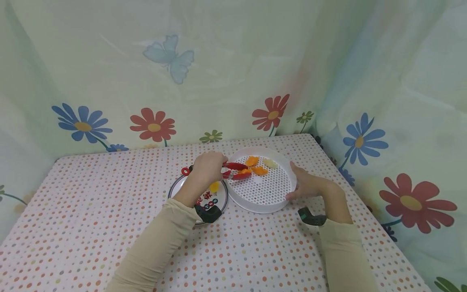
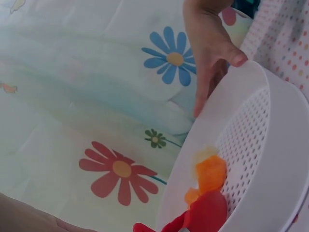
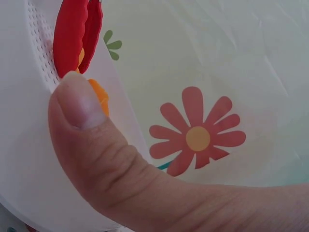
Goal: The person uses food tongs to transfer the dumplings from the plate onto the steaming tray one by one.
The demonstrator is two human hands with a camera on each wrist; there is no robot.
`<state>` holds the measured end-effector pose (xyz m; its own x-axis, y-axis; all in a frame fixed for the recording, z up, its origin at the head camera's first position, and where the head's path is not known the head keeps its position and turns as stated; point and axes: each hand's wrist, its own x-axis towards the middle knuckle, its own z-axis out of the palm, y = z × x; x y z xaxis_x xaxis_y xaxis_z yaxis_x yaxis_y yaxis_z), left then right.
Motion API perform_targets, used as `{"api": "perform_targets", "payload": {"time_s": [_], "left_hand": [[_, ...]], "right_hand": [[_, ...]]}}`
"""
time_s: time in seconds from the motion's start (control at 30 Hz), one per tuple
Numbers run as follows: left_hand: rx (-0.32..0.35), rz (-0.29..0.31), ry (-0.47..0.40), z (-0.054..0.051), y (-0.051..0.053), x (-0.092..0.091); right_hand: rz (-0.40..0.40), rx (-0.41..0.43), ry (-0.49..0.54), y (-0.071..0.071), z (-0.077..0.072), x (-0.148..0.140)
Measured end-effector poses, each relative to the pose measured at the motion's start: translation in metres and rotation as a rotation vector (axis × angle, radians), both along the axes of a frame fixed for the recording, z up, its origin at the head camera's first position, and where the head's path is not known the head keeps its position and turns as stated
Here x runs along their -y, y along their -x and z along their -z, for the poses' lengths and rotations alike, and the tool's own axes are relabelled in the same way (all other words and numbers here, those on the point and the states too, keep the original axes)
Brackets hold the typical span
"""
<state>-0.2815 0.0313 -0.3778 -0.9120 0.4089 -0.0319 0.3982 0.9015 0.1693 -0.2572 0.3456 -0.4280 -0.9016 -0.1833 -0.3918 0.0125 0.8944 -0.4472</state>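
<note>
My left hand point(image 1: 208, 167) grips red tongs point(image 1: 236, 166), whose tips reach into a round white sieve point(image 1: 251, 206) with a perforated bottom. An orange piece lies between the tong tips. Beside them are more orange pieces point(image 1: 260, 170) and a pale yellow piece point(image 1: 270, 163). My right hand point(image 1: 308, 182) holds the sieve's right wall, thumb at the near side and fingers farther back. In the right wrist view the thumb point(image 3: 91, 140) lies over the sieve's wall; the other fingers do not show there.
A white plate point(image 1: 178, 187) with a dark rim, red lettering and a yellow piece point(image 1: 214, 186) stands left of the sieve, partly under my left arm. The dotted tablecloth point(image 1: 91, 211) covers the table. A flowered curtain point(image 1: 219, 81) hangs behind and to the right.
</note>
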Motion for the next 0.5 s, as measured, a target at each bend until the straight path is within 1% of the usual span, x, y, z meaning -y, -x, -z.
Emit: {"api": "perform_targets", "payload": {"time_s": [0.13,0.33,0.43,0.5], "left_hand": [[0.005,-0.003,-0.01,0.0026,0.0005,0.0003],[-0.028,0.005,-0.004,0.0079,-0.0008,0.0013],[-0.051,0.005,0.003,0.0058,-0.0046,0.0033],[-0.064,0.012,-0.02,0.0004,-0.0078,0.007]], "right_hand": [[-0.012,-0.003,-0.003,0.0004,0.0024,-0.0015],[-0.015,0.005,-0.006,0.0013,0.0037,-0.0017],[-0.014,0.006,-0.006,0.0009,0.0022,-0.0018],[-0.013,0.002,-0.009,0.0006,0.0005,-0.0023]]}}
